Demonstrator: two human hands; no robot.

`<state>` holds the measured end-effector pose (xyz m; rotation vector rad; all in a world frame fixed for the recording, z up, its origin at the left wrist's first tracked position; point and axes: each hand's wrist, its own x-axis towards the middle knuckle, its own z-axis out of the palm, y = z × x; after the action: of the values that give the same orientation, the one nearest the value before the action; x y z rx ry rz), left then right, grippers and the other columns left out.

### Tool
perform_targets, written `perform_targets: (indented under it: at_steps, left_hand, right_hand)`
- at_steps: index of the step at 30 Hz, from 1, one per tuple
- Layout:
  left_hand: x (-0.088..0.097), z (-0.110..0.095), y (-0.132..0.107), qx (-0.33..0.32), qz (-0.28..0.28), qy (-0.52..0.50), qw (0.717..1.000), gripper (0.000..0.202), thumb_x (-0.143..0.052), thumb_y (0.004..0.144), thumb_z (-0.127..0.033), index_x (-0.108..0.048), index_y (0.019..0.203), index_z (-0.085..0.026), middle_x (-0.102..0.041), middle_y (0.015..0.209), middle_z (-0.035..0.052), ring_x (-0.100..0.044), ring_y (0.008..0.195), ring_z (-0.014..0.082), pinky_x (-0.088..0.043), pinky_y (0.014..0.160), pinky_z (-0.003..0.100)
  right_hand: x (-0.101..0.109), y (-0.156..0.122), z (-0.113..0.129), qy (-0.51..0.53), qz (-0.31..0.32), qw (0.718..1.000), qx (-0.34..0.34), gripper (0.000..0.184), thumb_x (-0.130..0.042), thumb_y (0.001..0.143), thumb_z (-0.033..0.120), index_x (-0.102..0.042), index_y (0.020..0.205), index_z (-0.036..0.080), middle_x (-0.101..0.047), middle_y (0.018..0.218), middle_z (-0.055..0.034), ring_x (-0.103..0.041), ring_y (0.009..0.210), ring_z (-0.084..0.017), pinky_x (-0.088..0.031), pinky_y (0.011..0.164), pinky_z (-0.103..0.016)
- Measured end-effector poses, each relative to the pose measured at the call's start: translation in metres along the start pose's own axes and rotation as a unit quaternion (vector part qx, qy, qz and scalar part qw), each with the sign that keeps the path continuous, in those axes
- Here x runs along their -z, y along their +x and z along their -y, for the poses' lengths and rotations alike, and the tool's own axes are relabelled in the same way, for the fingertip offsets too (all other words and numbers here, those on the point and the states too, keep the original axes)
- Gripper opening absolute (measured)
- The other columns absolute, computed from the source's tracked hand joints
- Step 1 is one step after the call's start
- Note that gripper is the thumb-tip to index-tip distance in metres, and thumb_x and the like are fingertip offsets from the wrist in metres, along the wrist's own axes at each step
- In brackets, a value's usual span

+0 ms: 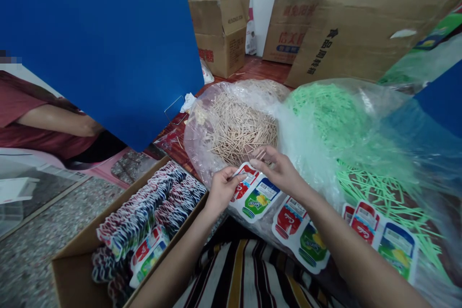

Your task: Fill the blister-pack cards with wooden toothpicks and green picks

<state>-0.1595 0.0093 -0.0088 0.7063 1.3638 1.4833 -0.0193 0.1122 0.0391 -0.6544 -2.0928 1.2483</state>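
Observation:
My left hand (222, 191) pinches the upper left edge of a bottle-shaped twin candy packet (260, 198), its red half marked Cola beside a green and blue half. Over the packet's top edge, my right hand (283, 171) has its thumb and fingers closed on what look like short pale sticks (260, 155). Just beyond both hands, a clear plastic bag holds a heap of loose beige sticks (240, 130). A second twin packet (288, 219) lies under my right forearm, and more packets (399, 252) lie farther right.
An open cardboard box (72, 269) at lower left holds rows of stacked packets (144, 202). Green sticks (382, 197) spill from clear plastic at right. A blue panel (108, 33) blocks the upper left, near a seated person's arm (61, 118). Cartons (216, 33) stand behind.

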Motion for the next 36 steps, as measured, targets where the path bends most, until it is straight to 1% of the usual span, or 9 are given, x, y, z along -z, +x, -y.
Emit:
perform_targets:
  at_steps: [5, 9, 12, 14, 18, 26, 31, 33, 36]
  left_hand:
    - [-0.003, -0.004, -0.001, 0.027, 0.021, -0.061, 0.998, 0.027, -0.077, 0.064, -0.035, -0.066, 0.077, -0.013, -0.069, 0.063, 0.0005, -0.061, 0.053, 0.0125, -0.049, 0.054, 0.023]
    - [-0.005, -0.005, -0.002, 0.035, 0.034, -0.080, 0.996, 0.029, -0.078, 0.064, -0.035, -0.067, 0.078, -0.013, -0.069, 0.064, 0.0011, -0.062, 0.054, 0.0127, -0.048, 0.055, 0.023]
    - [-0.006, -0.004, -0.002, 0.034, 0.029, -0.091, 0.995, 0.028, -0.079, 0.062, -0.034, -0.066, 0.075, -0.013, -0.068, 0.062, 0.0005, -0.060, 0.051, 0.0115, -0.047, 0.053, 0.022]
    - [-0.007, -0.004, -0.003, 0.035, 0.026, -0.098, 0.994, 0.028, -0.079, 0.062, -0.034, -0.066, 0.074, -0.013, -0.068, 0.061, 0.0003, -0.060, 0.050, 0.0109, -0.047, 0.052, 0.021]
    - [-0.007, -0.005, -0.004, 0.038, 0.029, -0.106, 0.993, 0.028, -0.080, 0.061, -0.033, -0.066, 0.075, -0.013, -0.069, 0.061, 0.0006, -0.061, 0.051, 0.0116, -0.048, 0.053, 0.022]
    - [-0.011, -0.011, -0.005, 0.039, 0.044, -0.123, 0.991, 0.027, -0.081, 0.060, -0.033, -0.065, 0.071, -0.014, -0.068, 0.061, -0.0004, -0.059, 0.051, 0.0097, -0.047, 0.054, 0.021]
    - [-0.013, -0.017, -0.007, 0.096, 0.141, -0.066, 0.983, 0.038, -0.085, 0.051, -0.030, -0.070, 0.080, -0.012, -0.070, 0.067, 0.0020, -0.062, 0.057, 0.0130, -0.049, 0.060, 0.025]
    - [-0.015, -0.015, -0.007, 0.099, 0.131, -0.040, 0.986, 0.036, -0.086, 0.048, -0.030, -0.070, 0.074, -0.011, -0.068, 0.061, 0.0014, -0.060, 0.052, 0.0120, -0.047, 0.055, 0.023]
    - [-0.019, -0.009, -0.006, 0.072, 0.092, -0.044, 0.992, 0.033, -0.085, 0.049, -0.031, -0.070, 0.071, -0.011, -0.067, 0.057, 0.0004, -0.056, 0.048, 0.0107, -0.045, 0.050, 0.022]
  right_hand:
    - [-0.001, -0.004, 0.003, -0.089, -0.008, 0.995, 0.032, 0.029, -0.038, 0.095, 0.036, -0.062, 0.089, 0.021, -0.065, 0.089, -0.0046, -0.061, 0.088, -0.018, -0.047, 0.084, -0.034]
    - [0.000, -0.011, 0.005, -0.124, 0.044, 0.989, 0.071, 0.033, -0.036, 0.096, 0.033, -0.050, 0.125, 0.027, -0.057, 0.127, -0.0068, -0.049, 0.122, -0.021, -0.037, 0.104, -0.042]
    - [0.004, -0.018, 0.007, -0.142, 0.131, 0.979, 0.065, 0.048, -0.045, 0.093, 0.039, -0.037, 0.139, 0.028, -0.048, 0.139, -0.0080, -0.044, 0.128, -0.023, -0.036, 0.107, -0.043]
    - [0.008, -0.020, 0.008, -0.143, 0.121, 0.980, 0.060, 0.057, -0.053, 0.088, 0.042, -0.035, 0.140, 0.028, -0.046, 0.140, -0.0088, -0.047, 0.125, -0.025, -0.039, 0.104, -0.043]
    - [0.010, -0.023, 0.008, -0.133, 0.004, 0.989, 0.064, 0.037, -0.054, 0.088, 0.037, -0.048, 0.124, 0.027, -0.054, 0.129, -0.0081, -0.055, 0.114, -0.022, -0.045, 0.096, -0.040]
    - [0.009, -0.027, 0.005, -0.155, 0.105, 0.982, 0.029, 0.020, -0.056, 0.086, 0.038, -0.063, 0.089, 0.020, -0.066, 0.079, -0.0030, -0.062, 0.073, -0.018, -0.048, 0.067, -0.028]
    - [0.022, -0.020, 0.001, -0.013, 0.046, 0.998, -0.050, 0.032, -0.066, 0.078, 0.040, -0.063, 0.103, 0.021, -0.070, 0.082, -0.0017, -0.065, 0.071, -0.017, -0.050, 0.063, -0.026]
    - [0.024, -0.019, -0.001, 0.003, 0.051, 0.997, -0.063, 0.044, -0.070, 0.073, 0.038, -0.059, 0.112, 0.021, -0.071, 0.082, -0.0011, -0.065, 0.070, -0.017, -0.051, 0.063, -0.026]
    - [0.024, -0.021, -0.004, -0.003, 0.082, 0.993, -0.088, 0.034, -0.069, 0.074, 0.040, -0.065, 0.099, 0.018, -0.070, 0.077, -0.0018, -0.065, 0.068, -0.017, -0.050, 0.061, -0.026]
